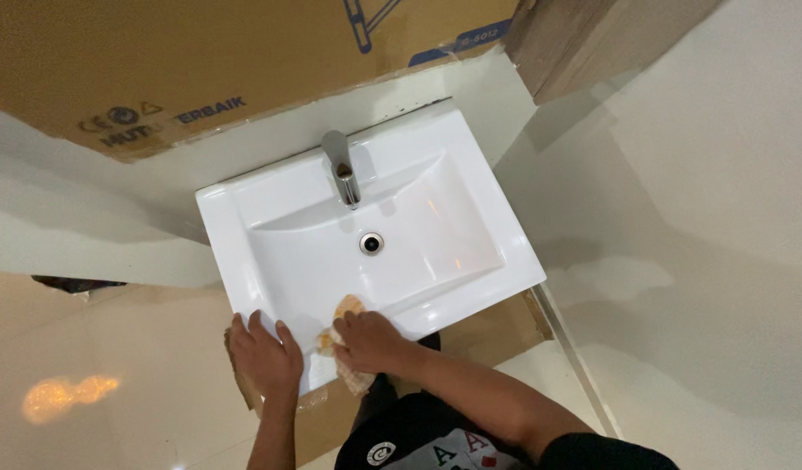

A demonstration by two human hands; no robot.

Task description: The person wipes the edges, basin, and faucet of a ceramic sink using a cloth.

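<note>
My right fingers [349, 329] are curled down and closed over a small orange-and-cream cloth [347, 310], pinning it flat against the front rim of the white basin [436, 235]. Bunching the cloth under my knuckles like this gives me pressure on the glaze, and part of it pokes out ahead of my fingertips onto the sloping inner wall while another flap hangs off the near edge below my wrist. My right hand [370, 341] sits right at that front lip, arm coming in from the lower right.

My left fingers [255, 329] are spread a little apart and laid flat over the near left corner of the basin, gripping nothing; the left hand [263, 359] just presses down on the rim. I judge that is to steady the basin, since it is not mounted: it rests on a flattened piece of brown cardboard [492, 326] on the pale glossy floor [705, 261], and it could slide under a push.

Further out, the round metal drain [371, 243] lies in the middle of the bowl, well apart from my cloth, and the chrome tap [341, 170] stands at the far rim, spout pointing toward me. Beyond the basin a large brown carton [201, 61] leans across the top, with a wooden cabinet corner [584, 39] to its right.
</note>
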